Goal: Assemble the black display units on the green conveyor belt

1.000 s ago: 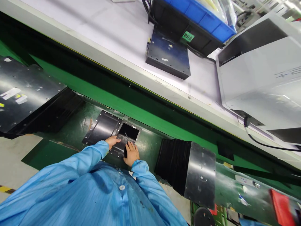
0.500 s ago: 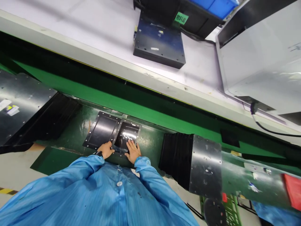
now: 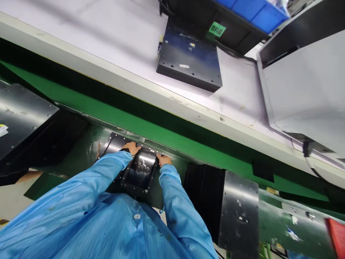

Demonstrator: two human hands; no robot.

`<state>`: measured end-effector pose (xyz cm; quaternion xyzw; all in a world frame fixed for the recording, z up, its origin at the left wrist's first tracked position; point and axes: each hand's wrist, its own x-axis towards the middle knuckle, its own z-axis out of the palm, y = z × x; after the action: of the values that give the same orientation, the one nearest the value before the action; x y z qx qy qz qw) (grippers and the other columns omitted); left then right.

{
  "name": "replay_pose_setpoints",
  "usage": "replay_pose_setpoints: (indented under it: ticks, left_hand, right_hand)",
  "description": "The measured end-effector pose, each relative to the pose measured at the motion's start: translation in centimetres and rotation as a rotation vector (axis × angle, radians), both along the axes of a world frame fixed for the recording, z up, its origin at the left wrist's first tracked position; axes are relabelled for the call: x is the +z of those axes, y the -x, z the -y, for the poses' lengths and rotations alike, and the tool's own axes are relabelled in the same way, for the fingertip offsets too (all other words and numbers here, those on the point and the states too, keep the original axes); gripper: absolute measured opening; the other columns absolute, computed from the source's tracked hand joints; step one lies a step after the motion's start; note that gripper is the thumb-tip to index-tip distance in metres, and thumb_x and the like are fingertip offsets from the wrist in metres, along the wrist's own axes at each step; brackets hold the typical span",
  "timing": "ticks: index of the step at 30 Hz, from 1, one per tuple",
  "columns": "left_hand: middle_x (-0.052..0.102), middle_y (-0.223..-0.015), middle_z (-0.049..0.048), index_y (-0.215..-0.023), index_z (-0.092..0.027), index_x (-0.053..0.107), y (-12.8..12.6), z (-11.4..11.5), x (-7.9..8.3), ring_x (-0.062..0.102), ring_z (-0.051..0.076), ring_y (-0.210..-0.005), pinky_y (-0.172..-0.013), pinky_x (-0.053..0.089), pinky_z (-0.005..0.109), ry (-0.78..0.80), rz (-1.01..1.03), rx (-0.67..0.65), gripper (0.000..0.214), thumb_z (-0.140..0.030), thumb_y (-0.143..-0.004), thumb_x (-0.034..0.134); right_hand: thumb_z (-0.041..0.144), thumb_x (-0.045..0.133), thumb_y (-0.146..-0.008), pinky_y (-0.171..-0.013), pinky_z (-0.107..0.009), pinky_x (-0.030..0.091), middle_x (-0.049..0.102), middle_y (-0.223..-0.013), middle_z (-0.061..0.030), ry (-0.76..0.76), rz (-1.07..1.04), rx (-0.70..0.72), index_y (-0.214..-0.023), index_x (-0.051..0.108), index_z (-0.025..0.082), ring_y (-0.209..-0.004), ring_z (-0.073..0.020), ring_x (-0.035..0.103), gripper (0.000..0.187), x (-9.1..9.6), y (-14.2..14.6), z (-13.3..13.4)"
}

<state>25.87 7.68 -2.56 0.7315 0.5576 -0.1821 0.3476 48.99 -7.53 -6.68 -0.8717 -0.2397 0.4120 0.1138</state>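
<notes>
While reaching forward over the chest, both hands at the far edge of a black rectangular frame (image 3: 139,169) with a glossy dark window: left hand (image 3: 132,147) at the upper left corner, right hand (image 3: 164,159) at the upper right corner, fingers (image 3: 134,145) of each bent over the rim. Contact with the rim quite clear, but no way to tell from this angle whether the fingers truly close on it. No screwdriver or other tool visible in either hand.

Position of the frame: against a dark green housing (image 3: 86,151), just beside a second black plate (image 3: 115,143) with small holes or rivets along its edge, partly under the left sleeve. Small fixing points around the frame rim, too small for judging whether all are filled. Fastened or loose: impossible to say, so nothing certain about what is done or left.

Blue work coat (image 3: 107,223) close behind the frame, its sleeves along both sides and hiding part of the view. To the right, a black folded cover (image 3: 203,201) and a curved riveted metal sheet (image 3: 238,212). To the left, a black metal plate (image 3: 18,122). Farther up, a bright green strip (image 3: 121,121), a pale work surface (image 3: 94,32), a black box (image 3: 188,61), a blue crate (image 3: 250,12) and a grey machine cover (image 3: 304,93).
</notes>
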Motion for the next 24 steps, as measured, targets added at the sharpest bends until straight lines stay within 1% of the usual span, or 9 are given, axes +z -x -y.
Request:
replay_pose_setpoints:
  ticks: [3,6,8,11,15,18,21,24]
  left_hand:
    - [0.072,-0.130,0.0213,-0.117,-0.015,0.074,-0.2,-0.8,-0.1,0.067,0.037,-0.122,-0.100,0.051,0.041,0.029,-0.008,-0.021,0.060,-0.064,-0.090,0.051]
    - [0.073,-0.129,0.0205,-0.113,-0.016,0.076,-0.2,-1.3,-0.2,0.068,0.037,-0.121,-0.098,0.052,0.039,0.072,-0.028,-0.009,0.060,-0.065,-0.087,0.055]
    - [0.073,-0.129,0.0203,-0.112,-0.016,0.077,-0.3,-1.7,-0.3,0.068,0.037,-0.121,-0.097,0.053,0.039,0.097,-0.038,0.002,0.059,-0.066,-0.085,0.057]
    - [0.074,-0.129,0.0195,-0.111,-0.018,0.078,-0.4,-2.1,-0.9,0.068,0.037,-0.121,-0.096,0.053,0.039,0.109,-0.050,0.014,0.059,-0.066,-0.084,0.059]
    - [0.074,-0.127,0.0190,-0.108,-0.018,0.079,-0.3,-2.2,-1.7,0.068,0.036,-0.120,-0.095,0.054,0.037,0.091,-0.040,0.017,0.058,-0.067,-0.081,0.062]
    - [0.076,-0.124,0.0187,-0.108,-0.018,0.079,-0.3,-2.2,-1.7,0.068,0.035,-0.122,-0.096,0.053,0.036,0.084,-0.027,-0.012,0.057,-0.066,-0.082,0.061]
    - [0.077,-0.119,0.0191,-0.107,-0.017,0.079,-0.4,-2.4,-1.6,0.069,0.035,-0.119,-0.094,0.054,0.037,0.098,-0.030,-0.040,0.055,-0.063,-0.083,0.059]
    - [0.076,-0.122,0.0202,-0.110,-0.016,0.078,-0.5,-2.5,-1.9,0.069,0.037,-0.120,-0.095,0.053,0.038,0.098,-0.034,-0.055,0.057,-0.063,-0.084,0.058]
  right_hand:
    - [0.065,0.069,-0.089,-0.061,-0.025,0.054,0.075,-0.076,-0.0053,0.064,-0.051,0.017,-0.087,0.073,0.018,-0.067,-0.0178,0.072,0.047,-0.5,-0.8,-0.5]
    - [0.060,0.074,-0.087,-0.055,-0.024,0.052,0.075,-0.073,-0.0058,0.112,-0.122,0.035,-0.079,0.071,0.017,-0.059,-0.0171,0.071,0.043,-0.5,-1.5,-1.0]
    - [0.056,0.078,-0.085,-0.052,-0.024,0.050,0.075,-0.072,-0.0056,0.126,-0.150,0.040,-0.075,0.070,0.017,-0.056,-0.0168,0.070,0.041,-0.4,-1.9,-1.4]
    - [0.058,0.080,-0.083,-0.050,-0.024,0.049,0.074,-0.069,-0.0051,0.126,-0.151,0.054,-0.072,0.068,0.017,-0.054,-0.0166,0.070,0.044,-0.1,-2.0,-1.7]
    - [0.061,0.083,-0.080,-0.048,-0.024,0.048,0.074,-0.068,-0.0053,0.113,-0.161,0.051,-0.070,0.067,0.017,-0.052,-0.0166,0.069,0.048,0.5,-1.8,-1.8]
    - [0.060,0.083,-0.081,-0.047,-0.024,0.048,0.072,-0.066,-0.0056,0.084,-0.187,0.037,-0.068,0.065,0.017,-0.052,-0.0163,0.068,0.048,1.1,-1.7,-1.6]
    - [0.058,0.085,-0.081,-0.047,-0.023,0.049,0.071,-0.065,-0.0054,0.075,-0.216,0.029,-0.069,0.064,0.017,-0.053,-0.0167,0.069,0.047,1.4,-1.8,-1.7]
    - [0.054,0.088,-0.078,-0.048,-0.024,0.051,0.071,-0.064,-0.0061,0.106,-0.243,0.006,-0.072,0.065,0.017,-0.055,-0.0187,0.070,0.045,1.4,-2.0,-2.2]
